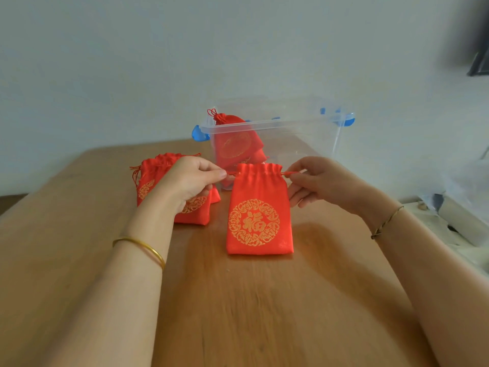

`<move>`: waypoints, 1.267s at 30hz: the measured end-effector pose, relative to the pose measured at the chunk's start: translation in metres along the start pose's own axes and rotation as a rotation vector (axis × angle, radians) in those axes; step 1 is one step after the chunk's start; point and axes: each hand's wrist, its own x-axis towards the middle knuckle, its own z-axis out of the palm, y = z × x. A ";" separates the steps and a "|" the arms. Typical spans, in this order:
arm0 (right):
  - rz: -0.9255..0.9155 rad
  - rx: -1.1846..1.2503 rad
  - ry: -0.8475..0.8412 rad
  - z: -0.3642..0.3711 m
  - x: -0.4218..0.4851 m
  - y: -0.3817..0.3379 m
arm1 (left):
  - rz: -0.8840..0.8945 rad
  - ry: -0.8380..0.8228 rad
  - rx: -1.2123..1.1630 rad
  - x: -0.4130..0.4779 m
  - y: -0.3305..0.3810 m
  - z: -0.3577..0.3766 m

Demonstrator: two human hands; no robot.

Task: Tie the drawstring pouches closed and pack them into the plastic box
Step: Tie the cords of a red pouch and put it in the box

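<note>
A red drawstring pouch (259, 210) with a gold round emblem hangs upright over the wooden table (238, 300), its mouth gathered. My left hand (190, 178) pinches the red cord at the pouch's left side. My right hand (317, 181) pinches the cord at its right side. Behind it stands a clear plastic box (277, 133) with blue latches; a tied red pouch (235, 141) leans inside it at the left. Several more red pouches (169, 192) lie in a pile on the table, partly hidden behind my left hand.
The table's far edge meets a pale wall just behind the box. To the right, beyond the table's edge, lie crumpled clear plastic (465, 181) and pale clutter. A dark object (479, 62) hangs at the upper right.
</note>
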 end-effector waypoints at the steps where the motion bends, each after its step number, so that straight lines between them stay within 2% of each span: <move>1: 0.012 0.013 0.000 -0.002 -0.001 0.001 | -0.010 0.002 -0.018 0.001 -0.002 -0.002; 7: 0.080 -0.014 0.046 -0.010 -0.003 0.005 | -0.027 0.057 -0.065 0.003 -0.009 -0.011; 12: 0.255 0.425 0.002 -0.013 -0.002 0.010 | -0.038 0.115 -0.078 0.003 -0.010 -0.012; 15: 0.437 0.738 0.133 -0.017 0.001 0.012 | -0.157 0.233 -0.202 0.006 -0.012 -0.020; 17: 0.456 0.776 0.205 -0.016 0.001 0.012 | -0.215 0.259 -0.358 0.007 -0.011 -0.022; 19: 0.404 0.712 0.230 -0.013 0.001 0.008 | -0.195 0.210 -0.541 0.005 -0.006 -0.021; 22: 0.208 0.551 0.262 -0.009 -0.002 -0.003 | -0.065 -0.002 -0.834 0.000 0.011 -0.018; 24: 0.053 0.466 0.273 -0.005 -0.005 -0.016 | 0.039 -0.106 -0.885 -0.006 0.027 -0.011; 27: -0.133 0.308 0.269 0.002 -0.004 -0.039 | 0.145 -0.164 -0.804 -0.012 0.049 0.004; 30: -0.258 0.168 0.286 0.007 0.003 -0.059 | 0.191 -0.212 -0.624 -0.016 0.059 0.014; 34: -0.357 0.047 0.289 0.013 0.012 -0.077 | 0.248 -0.211 -0.403 -0.014 0.055 0.017; 38: -0.404 0.074 0.254 0.022 0.018 -0.077 | 0.284 -0.164 -0.217 -0.014 0.052 0.019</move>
